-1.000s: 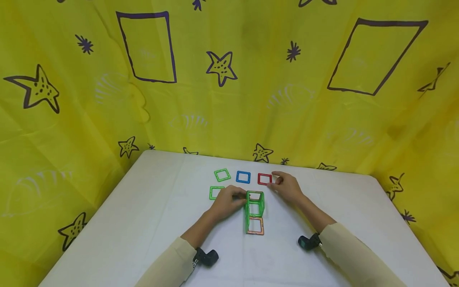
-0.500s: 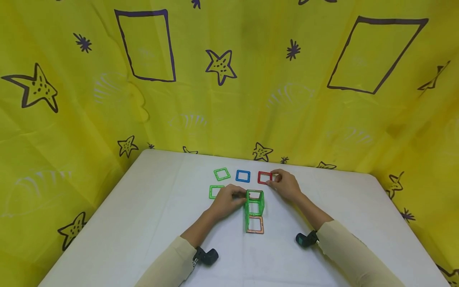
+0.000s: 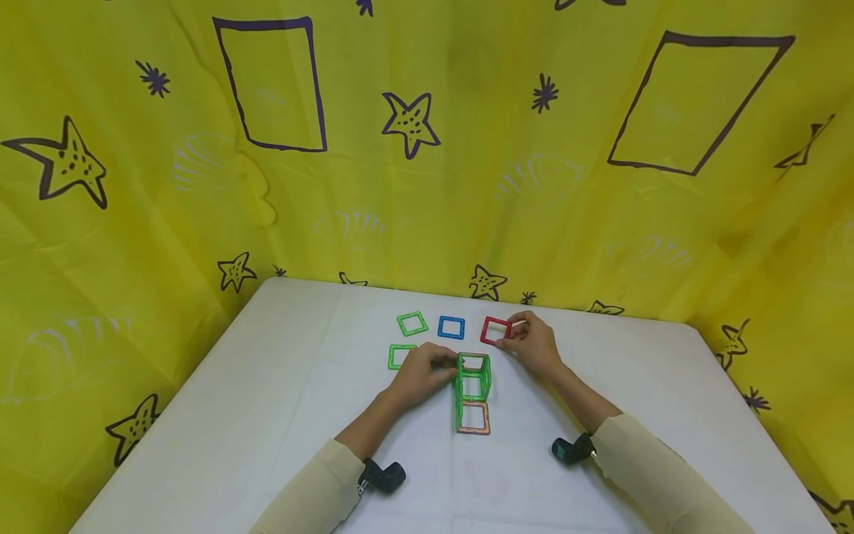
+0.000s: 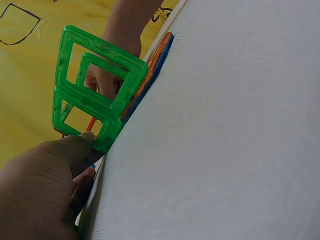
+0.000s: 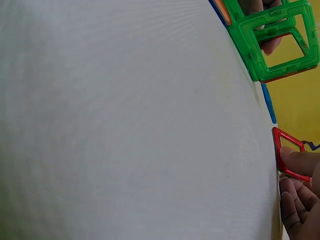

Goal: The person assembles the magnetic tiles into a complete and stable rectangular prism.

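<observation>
My left hand [image 3: 422,374] grips the near-left side of a small structure of green magnetic tiles [image 3: 459,400], its thumb pressed on a green frame in the left wrist view. The structure has upright green square frames forming a box, with an orange square tile [image 3: 474,432] lying flat at its near end. In the left wrist view a blue edge [image 4: 161,62] shows under the orange. To the right and farther back, my right hand [image 3: 537,347] pinches a red square magnetic tile [image 5: 276,150] by its right side, thumb on its face. The red tile is tilted close over the table.
A blue square tile [image 3: 451,337] lies behind the structure. Two green square tiles, one farther back [image 3: 403,327] and one partly behind the left hand [image 3: 391,357], lie to the left. A yellow patterned curtain [image 3: 427,200] hangs at the back edge of the white table [image 3: 300,356].
My right hand has closed its fingers on the red tile, which has turned and tilted slightly. The left hand and the green structure have stayed in place.
</observation>
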`<state>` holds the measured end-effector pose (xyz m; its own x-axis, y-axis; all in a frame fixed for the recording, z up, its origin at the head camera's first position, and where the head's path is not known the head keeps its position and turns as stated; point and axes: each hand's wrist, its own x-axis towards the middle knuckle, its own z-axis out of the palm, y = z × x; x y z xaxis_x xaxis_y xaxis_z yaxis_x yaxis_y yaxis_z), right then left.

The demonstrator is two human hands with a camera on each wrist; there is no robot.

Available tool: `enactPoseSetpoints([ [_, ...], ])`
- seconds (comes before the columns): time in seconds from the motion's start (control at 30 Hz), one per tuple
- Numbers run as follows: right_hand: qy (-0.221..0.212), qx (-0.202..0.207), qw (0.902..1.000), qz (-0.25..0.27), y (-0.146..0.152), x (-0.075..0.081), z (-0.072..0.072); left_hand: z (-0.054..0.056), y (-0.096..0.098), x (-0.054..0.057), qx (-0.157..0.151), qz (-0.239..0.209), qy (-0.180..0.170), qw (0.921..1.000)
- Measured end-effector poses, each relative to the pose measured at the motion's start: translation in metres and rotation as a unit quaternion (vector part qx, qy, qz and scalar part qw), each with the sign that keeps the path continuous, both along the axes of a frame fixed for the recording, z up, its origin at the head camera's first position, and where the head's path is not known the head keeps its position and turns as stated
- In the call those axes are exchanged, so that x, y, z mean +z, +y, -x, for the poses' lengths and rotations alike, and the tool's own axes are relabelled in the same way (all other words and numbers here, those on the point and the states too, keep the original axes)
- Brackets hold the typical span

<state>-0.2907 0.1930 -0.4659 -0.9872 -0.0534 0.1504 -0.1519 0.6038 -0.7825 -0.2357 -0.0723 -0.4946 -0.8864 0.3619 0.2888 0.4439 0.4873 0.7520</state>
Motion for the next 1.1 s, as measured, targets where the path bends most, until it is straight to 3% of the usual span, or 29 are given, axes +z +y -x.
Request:
enactPoseSetpoints([
  [0.47, -0.051, 0.008, 0.9971, 0.056, 0.013, 0.002, -0.001, -0.001, 0.000, 0.001, -0.008, -0.004, 0.004, 1.0000],
  [1.1, -0.058, 0.032, 0.9913, 0.114, 0.016, 0.002, -0.018, 0.000, -0.001, -0.001, -0.006, -0.003, 0.010, 0.9999],
])
